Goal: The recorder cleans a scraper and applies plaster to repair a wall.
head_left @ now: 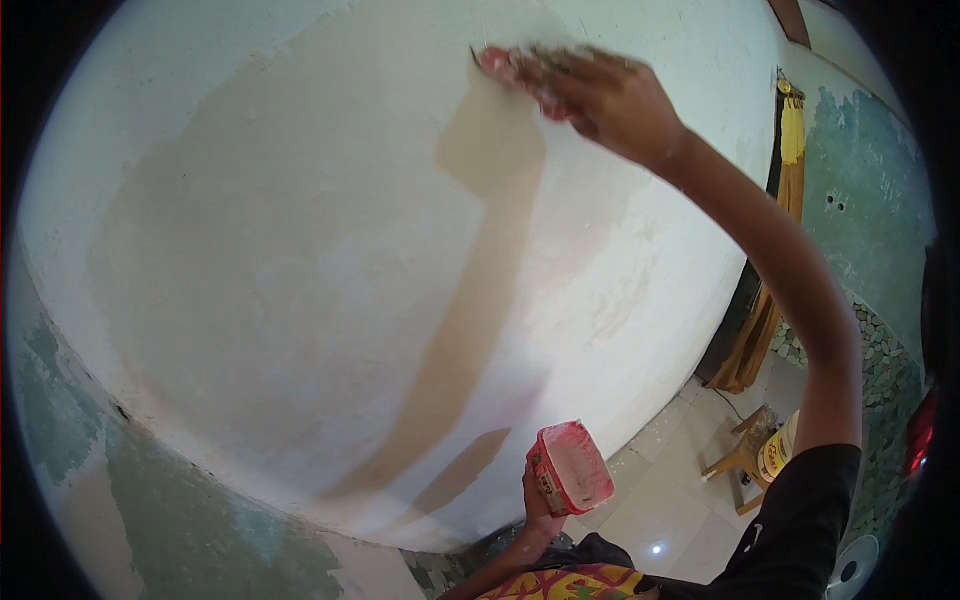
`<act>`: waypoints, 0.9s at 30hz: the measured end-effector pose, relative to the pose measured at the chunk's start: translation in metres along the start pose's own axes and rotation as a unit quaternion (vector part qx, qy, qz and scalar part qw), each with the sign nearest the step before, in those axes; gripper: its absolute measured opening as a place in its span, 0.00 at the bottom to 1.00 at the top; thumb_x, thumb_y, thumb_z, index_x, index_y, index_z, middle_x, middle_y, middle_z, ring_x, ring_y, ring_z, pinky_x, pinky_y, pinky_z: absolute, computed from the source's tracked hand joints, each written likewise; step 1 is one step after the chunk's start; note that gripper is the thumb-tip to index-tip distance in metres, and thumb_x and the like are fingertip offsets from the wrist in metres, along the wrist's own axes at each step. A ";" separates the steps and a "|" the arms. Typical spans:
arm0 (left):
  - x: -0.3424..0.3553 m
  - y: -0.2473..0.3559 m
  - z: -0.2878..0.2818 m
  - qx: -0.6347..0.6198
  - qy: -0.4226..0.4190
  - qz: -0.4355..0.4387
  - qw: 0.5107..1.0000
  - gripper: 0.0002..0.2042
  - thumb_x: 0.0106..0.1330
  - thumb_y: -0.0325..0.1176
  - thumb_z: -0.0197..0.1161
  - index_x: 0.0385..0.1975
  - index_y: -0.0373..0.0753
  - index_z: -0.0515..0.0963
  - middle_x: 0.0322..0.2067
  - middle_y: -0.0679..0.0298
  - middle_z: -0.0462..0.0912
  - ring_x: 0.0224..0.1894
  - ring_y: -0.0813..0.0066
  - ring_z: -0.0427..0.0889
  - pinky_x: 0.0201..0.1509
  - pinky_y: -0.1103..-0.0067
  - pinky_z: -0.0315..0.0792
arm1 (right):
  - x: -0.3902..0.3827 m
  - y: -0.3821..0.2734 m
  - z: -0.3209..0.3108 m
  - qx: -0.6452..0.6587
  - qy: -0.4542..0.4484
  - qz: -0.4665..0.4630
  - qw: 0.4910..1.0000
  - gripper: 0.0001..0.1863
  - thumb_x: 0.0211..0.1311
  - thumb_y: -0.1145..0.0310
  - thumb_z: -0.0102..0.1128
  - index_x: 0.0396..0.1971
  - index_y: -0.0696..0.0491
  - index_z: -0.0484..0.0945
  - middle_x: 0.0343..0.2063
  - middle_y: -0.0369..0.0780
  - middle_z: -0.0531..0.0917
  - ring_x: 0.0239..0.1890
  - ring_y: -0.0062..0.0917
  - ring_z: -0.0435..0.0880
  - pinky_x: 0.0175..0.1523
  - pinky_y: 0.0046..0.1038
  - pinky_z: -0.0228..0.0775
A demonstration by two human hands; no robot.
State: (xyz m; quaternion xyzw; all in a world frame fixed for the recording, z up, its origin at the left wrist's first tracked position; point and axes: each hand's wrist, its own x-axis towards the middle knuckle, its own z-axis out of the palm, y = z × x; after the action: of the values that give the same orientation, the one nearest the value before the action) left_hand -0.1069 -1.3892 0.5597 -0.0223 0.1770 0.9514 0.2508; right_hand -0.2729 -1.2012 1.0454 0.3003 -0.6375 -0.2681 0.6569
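My right hand (625, 105) is raised high on the arm that reaches up from the lower right. Its fingers are closed around a red-handled scraper (495, 62), whose thin dark blade edge is at the white wall (250, 220); motion blurs the fingers somewhat. Low in front of me, my left hand (541, 510) grips a red plastic tub (575, 468) from its side. White paste smears the tub's inside and rim. Damp-looking beige patches spread over the wall, and my arm's shadow falls across it.
At the right, a wooden stool (738, 462) bears a white and yellow bucket (778, 450) on the tiled floor (640, 505). A yellow and brown curtain (792, 130) hangs past the wall's right end. Patchy green walls (865, 240) stand beyond. A white fan (853, 570) shows at lower right.
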 end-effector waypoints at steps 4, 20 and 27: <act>-0.003 0.007 0.004 -0.001 0.010 0.003 1.000 0.30 0.76 0.58 0.40 0.70 0.47 0.64 0.66 0.61 0.72 0.65 0.60 0.75 0.67 0.55 0.72 | -0.006 -0.010 -0.012 0.039 -0.020 -0.015 0.999 0.27 0.55 0.70 0.69 0.58 0.43 0.78 0.46 0.36 0.85 0.47 0.30 0.85 0.46 0.29 0.81; 0.008 0.001 -0.012 -0.003 0.013 0.004 1.000 0.29 0.76 0.59 0.42 0.68 0.46 0.66 0.63 0.61 0.74 0.63 0.63 0.76 0.68 0.60 0.72 | 0.028 0.003 -0.029 0.212 -0.042 0.096 0.972 0.18 0.57 0.89 0.56 0.44 0.55 0.84 0.45 0.40 0.87 0.40 0.34 0.88 0.43 0.34 0.82; 0.008 -0.004 -0.009 0.018 0.015 -0.002 1.000 0.29 0.76 0.58 0.41 0.68 0.47 0.66 0.64 0.61 0.74 0.63 0.63 0.76 0.67 0.59 0.73 | 0.061 -0.008 0.009 0.148 0.001 0.084 0.985 0.17 0.54 0.86 0.60 0.43 0.53 0.84 0.42 0.39 0.88 0.41 0.32 0.88 0.45 0.32 0.80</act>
State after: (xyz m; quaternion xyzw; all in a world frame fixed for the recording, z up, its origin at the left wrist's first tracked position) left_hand -0.1126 -1.3848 0.5488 -0.0320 0.1980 0.9472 0.2501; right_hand -0.2785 -1.2517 1.0807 0.3405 -0.6921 -0.1144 0.6261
